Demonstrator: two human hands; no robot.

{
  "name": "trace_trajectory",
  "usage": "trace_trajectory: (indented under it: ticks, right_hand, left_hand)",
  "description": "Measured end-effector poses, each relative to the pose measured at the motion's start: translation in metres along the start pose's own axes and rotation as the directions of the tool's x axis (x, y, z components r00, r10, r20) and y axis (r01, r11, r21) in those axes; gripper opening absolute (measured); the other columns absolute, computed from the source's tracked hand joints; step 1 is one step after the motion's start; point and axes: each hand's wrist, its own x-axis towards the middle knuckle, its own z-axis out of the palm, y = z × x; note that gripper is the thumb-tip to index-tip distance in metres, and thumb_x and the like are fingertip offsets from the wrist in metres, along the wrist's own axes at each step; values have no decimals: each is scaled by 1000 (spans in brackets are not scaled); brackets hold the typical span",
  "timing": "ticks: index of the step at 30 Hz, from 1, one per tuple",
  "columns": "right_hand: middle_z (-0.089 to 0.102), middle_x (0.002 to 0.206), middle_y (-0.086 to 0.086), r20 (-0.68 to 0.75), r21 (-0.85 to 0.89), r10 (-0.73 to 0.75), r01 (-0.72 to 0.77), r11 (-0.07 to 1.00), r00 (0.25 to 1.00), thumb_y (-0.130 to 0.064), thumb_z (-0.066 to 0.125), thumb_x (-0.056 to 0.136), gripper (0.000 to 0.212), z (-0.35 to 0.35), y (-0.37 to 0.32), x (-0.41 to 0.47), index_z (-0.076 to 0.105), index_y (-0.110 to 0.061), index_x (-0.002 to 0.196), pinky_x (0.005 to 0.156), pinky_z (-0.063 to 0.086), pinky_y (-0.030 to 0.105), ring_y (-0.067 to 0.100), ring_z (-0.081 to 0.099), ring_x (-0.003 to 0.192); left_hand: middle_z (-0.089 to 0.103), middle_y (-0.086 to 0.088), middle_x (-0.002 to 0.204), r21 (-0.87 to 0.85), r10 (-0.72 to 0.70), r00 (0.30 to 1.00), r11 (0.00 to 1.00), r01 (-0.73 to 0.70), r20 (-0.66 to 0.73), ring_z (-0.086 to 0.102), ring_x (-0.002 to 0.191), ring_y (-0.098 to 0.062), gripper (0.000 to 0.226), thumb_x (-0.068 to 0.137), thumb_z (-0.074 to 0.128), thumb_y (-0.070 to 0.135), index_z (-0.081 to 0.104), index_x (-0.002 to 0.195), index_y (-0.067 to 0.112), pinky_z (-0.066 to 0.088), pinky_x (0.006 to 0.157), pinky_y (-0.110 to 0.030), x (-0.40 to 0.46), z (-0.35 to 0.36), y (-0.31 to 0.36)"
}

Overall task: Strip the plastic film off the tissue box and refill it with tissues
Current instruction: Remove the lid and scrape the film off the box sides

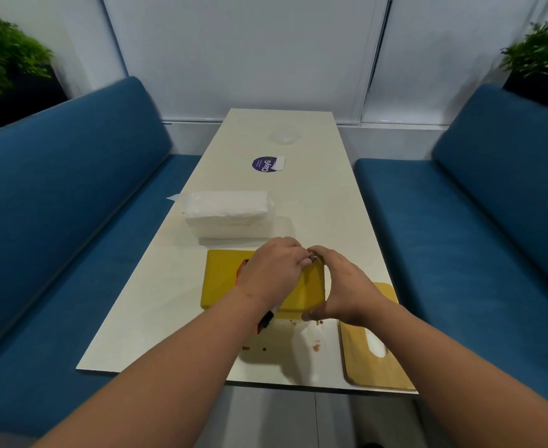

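We count one yellow tissue box (221, 279), and we place everything else by it. On the left side of the table (331, 221), just beyond the box's far edge, sits one stack of white tissues (229, 215) in a clear wrapper; farther beyond the box lies one round purple sticker (263, 164), and past that a crumpled bit of clear film (287, 134), faint against the tabletop. The box lies flat near the table's front edge; we cannot tell whether anything is inside it. Our left hand (274, 273) rests over the box's middle, with an orange and black tool (264, 321) running beneath the palm and wrist. Our right hand (343, 289) wraps the box's right end, thumb at the near edge. The fingertips of both hands meet at the box's far right corner and pinch something small and blurred there; whether it is film we cannot tell. Right of the box, touching the table's front right corner, lies one wooden lid (379, 367) with an oval slot. Small brown crumbs (316, 345) dot the table just in front of the box.
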Motion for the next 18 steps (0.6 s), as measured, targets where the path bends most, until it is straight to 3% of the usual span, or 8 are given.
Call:
trace_trajectory:
  ticks: [3,6,12,18]
  right_hand:
    - [37,145,-15,4,2,7,-7,1000,1000,-54,90,43,125,0,1,0,21,-38,146,92,35,22,12,41,126]
    - [37,146,-14,3,16,-8,8,1000,1000,-51,90,45,122,-1,2,0,23,-37,146,98,36,26,16,42,128]
    - [33,149,-11,35,-58,-38,40,997,999,-61,85,50,119,-6,0,0,22,-34,147,102,39,35,18,38,131]
    - [33,148,-10,65,-88,-29,34,996,997,-62,86,51,119,-9,-1,3,21,-34,146,99,41,38,20,40,129]
  left_hand:
    - [69,-2,94,24,76,997,997,-77,29,58,91,-19,16,91,60,19,74,95,13,33,81,-20,-9,4,14]
    - [70,-2,88,-3,168,981,986,-169,92,60,86,-21,11,86,65,17,75,90,12,47,78,-31,-25,3,23]
    - [70,0,93,-20,254,946,967,-256,202,61,82,-18,13,84,71,21,76,95,14,54,66,-32,-62,-24,-2]
    - [70,-2,88,50,281,951,956,-289,127,63,75,-19,6,82,74,14,77,86,11,54,59,-32,-84,-47,-29]
